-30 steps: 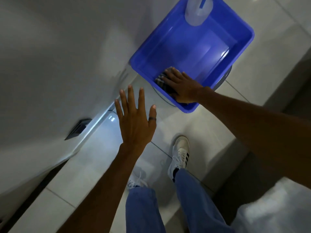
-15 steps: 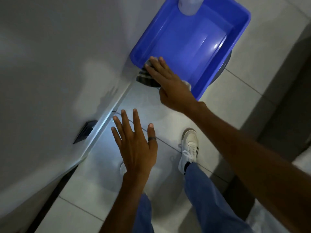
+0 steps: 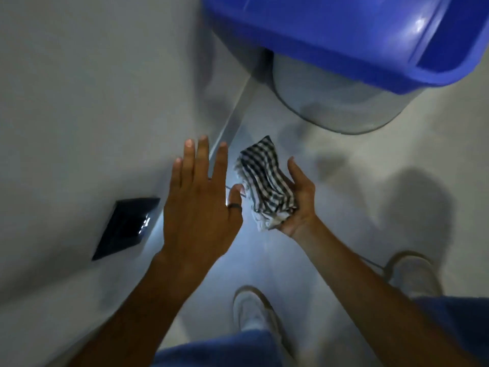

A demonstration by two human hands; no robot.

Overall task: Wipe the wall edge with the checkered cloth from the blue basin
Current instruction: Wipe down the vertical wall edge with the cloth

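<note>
The black-and-white checkered cloth point(image 3: 266, 181) lies folded in the upturned palm of my right hand point(image 3: 299, 205), held above the tiled floor close to the wall's bottom edge point(image 3: 232, 120). My left hand point(image 3: 198, 202) hovers just left of the cloth, fingers spread and empty, with a dark ring on the thumb. The blue basin point(image 3: 344, 41) fills the top right, seen from its outer side, resting on a grey round stool or bucket point(image 3: 338, 102).
A black wall socket plate point(image 3: 127, 226) sits low on the white wall point(image 3: 92, 102) to the left. My two white shoes point(image 3: 254, 311) and blue trouser legs are at the bottom. Pale floor tiles spread to the right.
My right hand lifted the cloth out of the basin and brought it down toward the floor, palm now up. The view dropped lower and closer to the wall edge; my left hand stayed spread.
</note>
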